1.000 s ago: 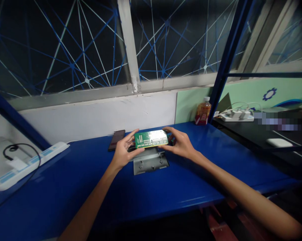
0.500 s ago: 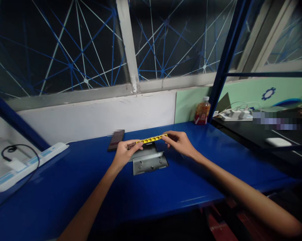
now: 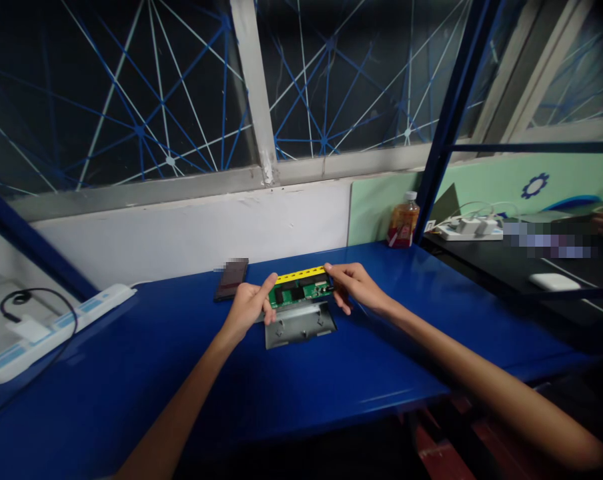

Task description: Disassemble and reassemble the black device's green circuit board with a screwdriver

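Observation:
Between my two hands is a green circuit board [image 3: 309,291] with a yellow strip of ports along its upper edge and dark chips on its face. My left hand [image 3: 247,308] grips its left end, thumb on top by the yellow strip. At the other end, my right hand [image 3: 354,285] pinches the corner, with the lower fingers curled behind. Just below the board, a grey metal casing [image 3: 301,327] lies on the blue table with its inside facing up; the board hides its far part.
A dark phone [image 3: 231,280] lies left of my hands. A white power strip [image 3: 61,333] with a black cable is at the left. A drink bottle [image 3: 404,220] stands at the back by a blue post. On the black table at right are chargers [image 3: 474,227] and a white box [image 3: 555,283].
The circuit board has been tilted so that its green face shows, where before mainly the yellow edge was visible. Both hands have turned with it and keep their hold.

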Tool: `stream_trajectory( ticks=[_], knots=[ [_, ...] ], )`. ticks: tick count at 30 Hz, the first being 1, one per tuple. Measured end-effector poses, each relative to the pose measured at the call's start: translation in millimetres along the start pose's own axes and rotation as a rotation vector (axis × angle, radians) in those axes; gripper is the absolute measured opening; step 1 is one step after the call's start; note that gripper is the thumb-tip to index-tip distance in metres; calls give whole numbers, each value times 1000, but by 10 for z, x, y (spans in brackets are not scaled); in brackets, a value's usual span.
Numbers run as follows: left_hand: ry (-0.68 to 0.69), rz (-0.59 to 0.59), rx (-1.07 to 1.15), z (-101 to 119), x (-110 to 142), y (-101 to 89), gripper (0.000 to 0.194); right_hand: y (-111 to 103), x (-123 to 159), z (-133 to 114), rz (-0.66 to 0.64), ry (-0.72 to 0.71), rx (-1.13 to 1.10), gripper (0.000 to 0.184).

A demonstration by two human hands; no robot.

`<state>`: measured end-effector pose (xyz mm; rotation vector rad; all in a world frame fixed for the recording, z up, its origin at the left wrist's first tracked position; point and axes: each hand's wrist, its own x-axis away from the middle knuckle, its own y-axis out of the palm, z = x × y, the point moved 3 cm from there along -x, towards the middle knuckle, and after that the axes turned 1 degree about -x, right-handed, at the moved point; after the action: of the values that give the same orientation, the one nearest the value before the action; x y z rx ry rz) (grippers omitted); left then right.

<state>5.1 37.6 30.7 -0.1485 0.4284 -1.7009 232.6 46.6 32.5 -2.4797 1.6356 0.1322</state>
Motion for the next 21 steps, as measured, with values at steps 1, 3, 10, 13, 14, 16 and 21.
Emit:
stream_trajectory(
  ticks=[1, 3, 10, 13, 14, 16, 21],
  knots=[
    [-12, -2, 9, -19, -3, -1, 70, 2, -3, 5, -16, 1, -10, 45],
    [-39, -5, 15, -72, -14, -4, 70, 0, -9, 21, -35, 5, -27, 45],
    [-110, -6, 0, -169, -41, -11, 72, 0, -18, 72, -40, 67, -62, 45],
    [-165, 9, -8, -144, -40, -3, 72, 6, -9, 71, -31, 109, -76, 44],
    [-183, 10, -7, -137, -40, 2, 72, 8, -7, 73, -30, 124, -80, 43],
    [-202, 2, 9, -127, -39, 14, 72, 10, -6, 87, -33, 149, -99, 41],
    [-227, 3, 61, -154, -39, 26, 70, 5, -28, 160, -33, 196, -195, 33]
  ],
)
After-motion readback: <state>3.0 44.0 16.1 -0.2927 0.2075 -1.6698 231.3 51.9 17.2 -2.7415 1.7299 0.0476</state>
